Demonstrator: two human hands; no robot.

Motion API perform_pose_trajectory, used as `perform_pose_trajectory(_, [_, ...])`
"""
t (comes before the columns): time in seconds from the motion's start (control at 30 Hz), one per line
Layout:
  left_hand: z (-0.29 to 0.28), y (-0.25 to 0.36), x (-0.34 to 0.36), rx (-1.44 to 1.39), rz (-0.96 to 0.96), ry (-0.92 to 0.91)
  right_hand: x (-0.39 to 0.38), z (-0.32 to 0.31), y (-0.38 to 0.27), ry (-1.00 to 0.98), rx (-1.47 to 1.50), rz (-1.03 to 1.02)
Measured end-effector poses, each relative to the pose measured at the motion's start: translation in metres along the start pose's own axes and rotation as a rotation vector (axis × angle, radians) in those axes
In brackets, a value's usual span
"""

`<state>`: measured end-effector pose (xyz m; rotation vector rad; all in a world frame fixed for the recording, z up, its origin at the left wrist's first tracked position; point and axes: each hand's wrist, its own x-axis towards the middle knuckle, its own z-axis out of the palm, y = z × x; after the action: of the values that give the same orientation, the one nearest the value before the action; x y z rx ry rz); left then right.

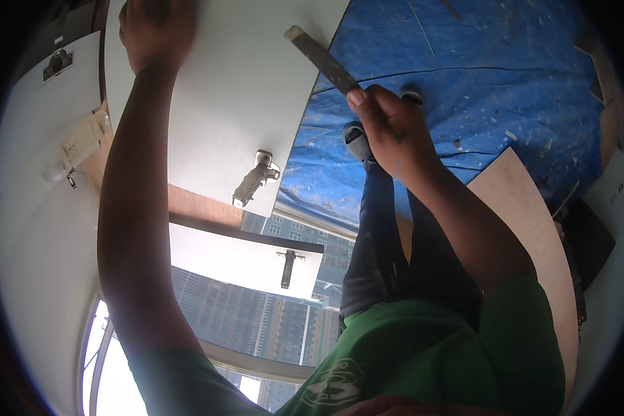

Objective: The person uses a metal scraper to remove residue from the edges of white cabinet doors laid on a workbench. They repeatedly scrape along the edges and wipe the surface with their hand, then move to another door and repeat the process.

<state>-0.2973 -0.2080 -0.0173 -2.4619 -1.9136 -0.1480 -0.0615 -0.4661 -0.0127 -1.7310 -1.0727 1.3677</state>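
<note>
The right hand [399, 132] is clamped on a narrow, flat, dark strip [320, 61], fingers wrapped around its near end and the thumb laid along it; the strip runs out from this grip, up and to the left, ending in a pale, rough tip over the edge of a white panel [232, 90], though whether it touches the panel I cannot tell. Well to the left of that grip and farther up, the left hand [159, 35] is at the panel's far part, its fingertips cut off by the view's edge, so I cannot tell whether it is closed on anything. Below and left of the right hand's grip, a metal hinge [256, 179] is fixed near the panel's lower corner, and farther below it a second white panel [222, 262] carries another hinge [288, 269]. Beyond and to the right of the grip spreads a blue sheet [492, 55] with pale specks; a slipper [356, 142] on the person's foot shows just left of the wrist. To the grip's lower right, beyond the forearm, stands or lies a pale wooden board [527, 201].
</note>
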Motion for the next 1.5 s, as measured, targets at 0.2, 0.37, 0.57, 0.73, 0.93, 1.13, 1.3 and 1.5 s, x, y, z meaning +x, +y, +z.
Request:
perform_pose_trajectory(0.2, [-0.004,0.002,-0.002,-0.008,0.02,-0.002,0.077,-0.028,-0.016,0.044,0.043,-0.092])
perform_pose_trajectory(0.37, [-0.003,0.003,-0.003,-0.035,-0.004,-0.007,0.027,-0.015,-0.001,-0.012,-0.031,-0.016])
perform_pose_trajectory(0.57, [-0.011,0.009,-0.003,-0.055,-0.011,-0.025,0.082,-0.039,-0.004,0.048,0.013,-0.146])
perform_pose_trajectory(0.73, [0.002,-0.015,0.009,-0.18,0.286,0.226,0.049,-0.028,-0.007,0.021,0.069,-0.012])
perform_pose_trajectory(0.93, [-0.003,-0.008,0.008,-0.227,0.27,0.212,0.075,-0.04,-0.018,0.026,0.071,0.065])
perform_pose_trajectory(1.13, [-0.003,-0.001,0.005,-0.229,0.206,0.196,0.082,-0.055,-0.021,-0.013,0.062,0.076])
perform_pose_trajectory(1.3, [0.002,-0.013,0.007,-0.145,0.252,0.193,0.01,-0.029,-0.012,-0.154,-0.089,0.041])
perform_pose_trajectory(1.5, [-0.013,0.013,-0.004,-0.066,-0.023,-0.047,0.103,-0.068,-0.043,0.027,-0.007,0.075])
